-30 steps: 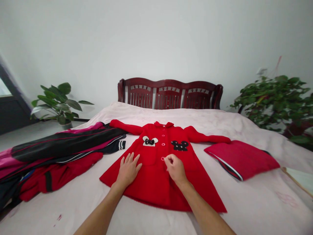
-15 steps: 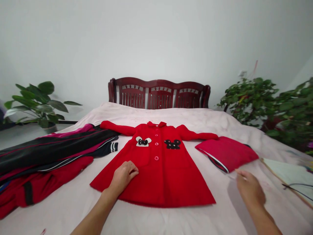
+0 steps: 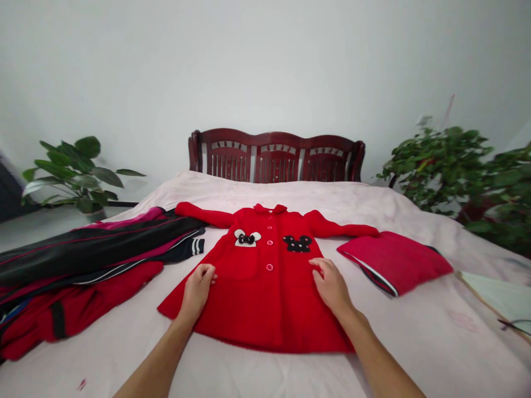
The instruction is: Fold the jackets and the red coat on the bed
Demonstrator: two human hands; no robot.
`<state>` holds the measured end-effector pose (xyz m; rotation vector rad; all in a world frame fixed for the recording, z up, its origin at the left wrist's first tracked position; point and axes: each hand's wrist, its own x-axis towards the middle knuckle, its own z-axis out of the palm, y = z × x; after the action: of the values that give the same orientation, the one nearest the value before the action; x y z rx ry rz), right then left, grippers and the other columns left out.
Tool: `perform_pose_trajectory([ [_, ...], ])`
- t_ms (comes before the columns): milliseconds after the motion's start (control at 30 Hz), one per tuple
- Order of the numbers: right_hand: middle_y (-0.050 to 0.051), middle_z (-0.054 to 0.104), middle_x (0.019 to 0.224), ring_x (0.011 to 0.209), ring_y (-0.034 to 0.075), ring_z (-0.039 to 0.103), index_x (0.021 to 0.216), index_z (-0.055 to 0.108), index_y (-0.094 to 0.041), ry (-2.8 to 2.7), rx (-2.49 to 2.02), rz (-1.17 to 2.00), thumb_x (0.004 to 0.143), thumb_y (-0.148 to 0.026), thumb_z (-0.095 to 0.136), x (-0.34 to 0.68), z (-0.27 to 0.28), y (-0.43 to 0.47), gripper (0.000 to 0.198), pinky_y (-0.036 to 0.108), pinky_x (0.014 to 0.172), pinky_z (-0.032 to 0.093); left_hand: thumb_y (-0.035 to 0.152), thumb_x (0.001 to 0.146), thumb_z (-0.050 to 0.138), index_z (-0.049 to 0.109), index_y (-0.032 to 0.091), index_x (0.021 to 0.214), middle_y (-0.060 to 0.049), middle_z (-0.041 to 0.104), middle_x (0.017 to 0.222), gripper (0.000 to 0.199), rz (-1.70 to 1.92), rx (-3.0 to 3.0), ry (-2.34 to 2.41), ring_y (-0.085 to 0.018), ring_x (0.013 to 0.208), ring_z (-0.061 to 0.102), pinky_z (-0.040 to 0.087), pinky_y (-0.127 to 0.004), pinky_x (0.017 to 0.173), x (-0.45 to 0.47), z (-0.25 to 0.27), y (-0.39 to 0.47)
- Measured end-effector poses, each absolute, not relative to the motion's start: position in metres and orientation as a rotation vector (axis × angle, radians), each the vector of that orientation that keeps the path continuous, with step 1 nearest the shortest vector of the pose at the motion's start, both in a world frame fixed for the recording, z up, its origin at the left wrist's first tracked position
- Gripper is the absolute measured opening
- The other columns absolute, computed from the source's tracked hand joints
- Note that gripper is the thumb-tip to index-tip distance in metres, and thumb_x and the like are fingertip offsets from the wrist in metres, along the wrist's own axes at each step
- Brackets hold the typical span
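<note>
A red coat (image 3: 249, 309) with a collar, a button row and two bow-and-mouse-ear patches lies face up, its sleeves spread outward. Over its left edge, below the white-eared patch, is my left hand (image 3: 198, 290), fingers curled in with no cloth visibly pulled up in them. My right hand (image 3: 332, 284) hovers at the opposite edge, below the black dotted patch. Its thumb and bent forefinger stay slightly apart, with red cloth showing between them. Whether either hand touches the coat I cannot tell.
Dark and red garments (image 3: 103, 260) lie in layers to the left. A folded magenta garment (image 3: 398, 260) rests beneath the right cuff. A pale fan-like item (image 3: 498, 296) is further right. Beyond the pink-white bedsheet (image 3: 298, 193) stands a wooden headboard (image 3: 277, 160), with plants (image 3: 440, 166) on both sides.
My right hand has moved left from beside the folded magenta garment to the coat's right edge. My left hand has shifted slightly left and up. The view has turned a little.
</note>
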<state>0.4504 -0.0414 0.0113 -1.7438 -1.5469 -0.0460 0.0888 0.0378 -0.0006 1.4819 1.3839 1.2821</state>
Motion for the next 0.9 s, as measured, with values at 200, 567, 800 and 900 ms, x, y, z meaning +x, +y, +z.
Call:
perform_pose_trajectory([
  [200,0.01,0.068,0.111,0.106,0.023,0.06,0.1,0.069,-0.019,-1.637,-1.768,-0.02,0.089,-0.021,0.038,0.442,-0.008,-0.044,0.033,0.04,0.101,0.045,0.041,0.08,0.062,0.063,0.021,0.071,0.0,0.065,0.065,0.022,1.189,1.613,1.286,-0.017,0.063,0.061,0.045,-0.026,0.062,0.092,0.003,0.033],
  [567,0.009,0.068,0.11,0.106,0.022,0.06,0.1,0.07,-0.018,-1.662,-1.786,-0.05,0.09,-0.021,0.038,0.445,-0.01,-0.043,0.034,0.039,0.1,0.046,0.03,0.087,0.061,0.067,0.025,0.081,0.001,0.069,0.09,0.009,0.652,2.417,1.278,-0.016,0.087,0.062,0.04,-0.025,0.071,0.107,0.013,0.016],
  [800,0.009,0.069,0.109,0.103,0.022,0.061,0.1,0.07,-0.018,-1.658,-1.775,-0.049,0.09,-0.021,0.039,0.446,-0.012,-0.042,0.034,0.04,0.098,0.047,0.029,0.095,0.047,0.06,0.021,0.078,-0.002,0.063,0.086,0.022,0.544,2.6,1.283,-0.016,0.082,0.058,0.035,-0.027,0.067,0.116,0.016,0.012],
  [900,0.009,0.068,0.109,0.104,0.022,0.061,0.1,0.07,-0.018,-1.658,-1.765,-0.049,0.09,-0.021,0.039,0.447,-0.013,-0.042,0.033,0.039,0.098,0.047,0.028,0.095,0.044,0.057,0.021,0.08,-0.002,0.061,0.086,0.021,0.632,2.521,1.259,-0.017,0.081,0.057,0.037,-0.028,0.069,0.114,0.013,0.011],
])
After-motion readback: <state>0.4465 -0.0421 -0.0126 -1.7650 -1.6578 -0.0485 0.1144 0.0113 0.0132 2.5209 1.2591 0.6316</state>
